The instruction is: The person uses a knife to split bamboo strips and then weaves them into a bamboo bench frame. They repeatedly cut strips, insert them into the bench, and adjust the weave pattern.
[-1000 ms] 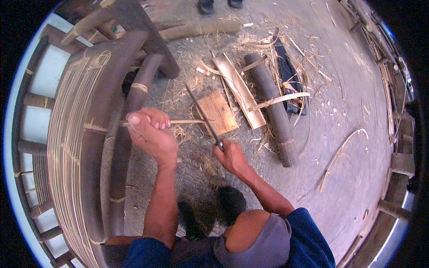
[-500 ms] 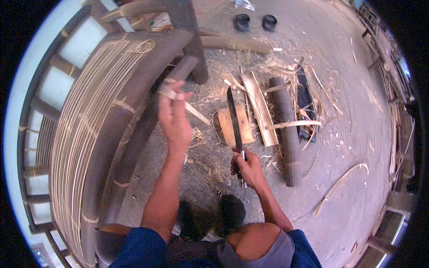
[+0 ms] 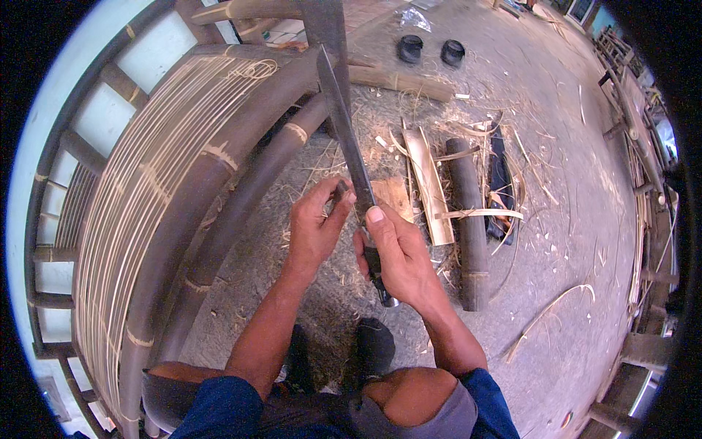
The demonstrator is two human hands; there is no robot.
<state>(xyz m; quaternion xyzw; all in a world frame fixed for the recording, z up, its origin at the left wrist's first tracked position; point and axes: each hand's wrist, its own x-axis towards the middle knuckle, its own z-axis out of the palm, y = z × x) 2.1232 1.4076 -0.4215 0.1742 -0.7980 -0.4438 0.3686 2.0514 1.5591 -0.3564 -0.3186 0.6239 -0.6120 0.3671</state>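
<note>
My right hand [image 3: 398,245] is wrapped round the handle of a long dark-bladed knife [image 3: 342,124]. The blade points up and away, tilted left, and the thumb lies along its base. Close beside the blade, my left hand [image 3: 316,219] is closed in a pinch on a small dark-skinned bamboo strip [image 3: 340,190], seen mostly end-on. Below the blade on the floor, a pale wooden block [image 3: 393,196] is partly covered by the right hand and the knife.
Left stands a dark bamboo bench [image 3: 183,175] strung with thin pale strands. On the floor to the right lie a split bamboo piece [image 3: 430,186], a dark bamboo pole [image 3: 466,234], a curved strip [image 3: 548,318] and shavings. Two black round objects [image 3: 409,49] sit farther off.
My left hand has come down and right, toward the knife, with the strip. My right hand has raised the knife, its tip swinging left and up. The view has shifted slightly.
</note>
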